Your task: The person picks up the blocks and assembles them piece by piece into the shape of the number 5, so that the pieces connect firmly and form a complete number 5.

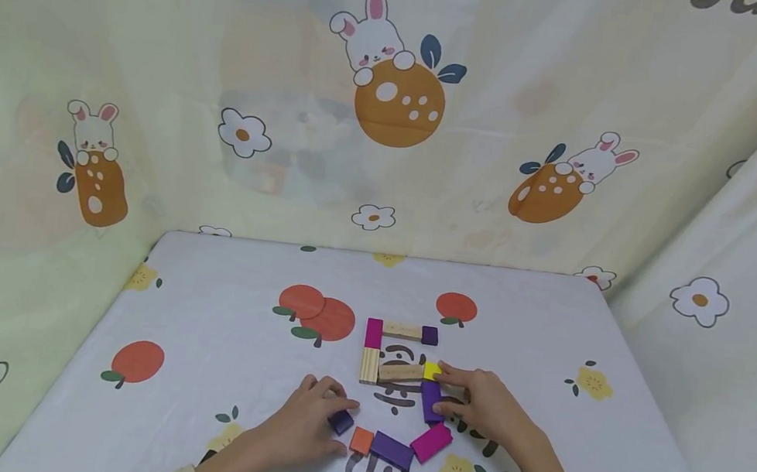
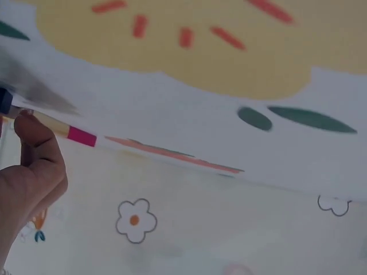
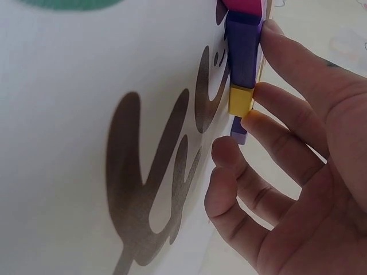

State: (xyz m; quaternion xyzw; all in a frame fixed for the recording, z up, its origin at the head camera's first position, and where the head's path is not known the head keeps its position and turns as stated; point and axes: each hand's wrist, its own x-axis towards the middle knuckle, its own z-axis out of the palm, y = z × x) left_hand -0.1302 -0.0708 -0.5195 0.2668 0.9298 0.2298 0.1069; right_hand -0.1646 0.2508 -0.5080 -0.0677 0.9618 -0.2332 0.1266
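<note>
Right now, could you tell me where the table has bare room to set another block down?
The cloth is bare to the left of the left hand, towards the red fruit print, and on the right beyond the right hand. It is crowded in the middle: the block figure and loose blocks sit between both hands.

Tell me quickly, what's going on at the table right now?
A person is laying coloured wooden blocks flat on the table in a line pattern. The right hand touches the purple block just below the small yellow block. The left hand holds a small dark blue block beside the orange block.
</note>
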